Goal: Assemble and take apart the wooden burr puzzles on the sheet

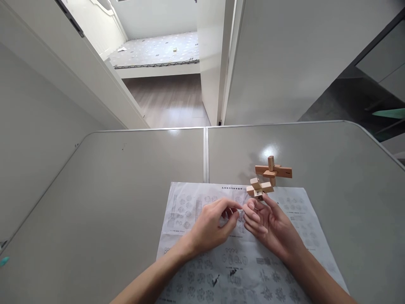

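Two small wooden cross-shaped puzzles stand at the far edge of a printed sheet (202,270). The pale one (259,188) is nearer to me and the darker one (274,170) is just behind it on the table. My right hand (272,228) lies palm up on the sheet with its fingers stretched out. Its fingertips touch the base of the pale puzzle. My left hand (211,226) hovers beside it over the sheet, with thumb and index finger curled into a loose pinch. I see nothing between them.
The sheet of puzzle diagrams lies on a grey table (110,190) made of two halves, with a seam (205,154) down the middle. Behind the table are white partitions and an open doorway onto a wooden floor (167,99).
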A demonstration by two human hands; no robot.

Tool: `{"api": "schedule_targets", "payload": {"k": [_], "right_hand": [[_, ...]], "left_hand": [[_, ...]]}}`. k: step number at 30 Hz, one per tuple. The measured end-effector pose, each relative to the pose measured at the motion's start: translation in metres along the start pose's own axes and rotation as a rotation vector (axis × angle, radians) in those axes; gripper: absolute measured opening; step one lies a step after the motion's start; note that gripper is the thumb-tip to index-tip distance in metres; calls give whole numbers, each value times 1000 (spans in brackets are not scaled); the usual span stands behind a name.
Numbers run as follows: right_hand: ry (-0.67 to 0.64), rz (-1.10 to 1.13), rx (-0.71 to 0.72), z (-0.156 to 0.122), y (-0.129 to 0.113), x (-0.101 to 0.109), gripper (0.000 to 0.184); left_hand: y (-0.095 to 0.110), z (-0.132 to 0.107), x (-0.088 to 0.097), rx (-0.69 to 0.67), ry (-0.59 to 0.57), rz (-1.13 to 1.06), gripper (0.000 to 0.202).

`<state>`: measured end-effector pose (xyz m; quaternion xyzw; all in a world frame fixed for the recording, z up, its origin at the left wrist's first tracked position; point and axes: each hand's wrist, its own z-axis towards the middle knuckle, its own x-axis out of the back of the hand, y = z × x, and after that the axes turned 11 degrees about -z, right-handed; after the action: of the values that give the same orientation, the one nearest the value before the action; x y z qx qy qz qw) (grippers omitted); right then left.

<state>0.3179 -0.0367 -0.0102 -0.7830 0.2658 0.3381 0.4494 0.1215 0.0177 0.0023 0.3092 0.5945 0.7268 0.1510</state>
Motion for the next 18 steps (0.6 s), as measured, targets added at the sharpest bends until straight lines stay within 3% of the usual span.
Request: {"api": "schedule_targets", "payload": {"k": [18], "right_hand": [[3,-8,47,4,2,0,31]], "left_hand": [[4,1,1,15,16,-16,14]]}}
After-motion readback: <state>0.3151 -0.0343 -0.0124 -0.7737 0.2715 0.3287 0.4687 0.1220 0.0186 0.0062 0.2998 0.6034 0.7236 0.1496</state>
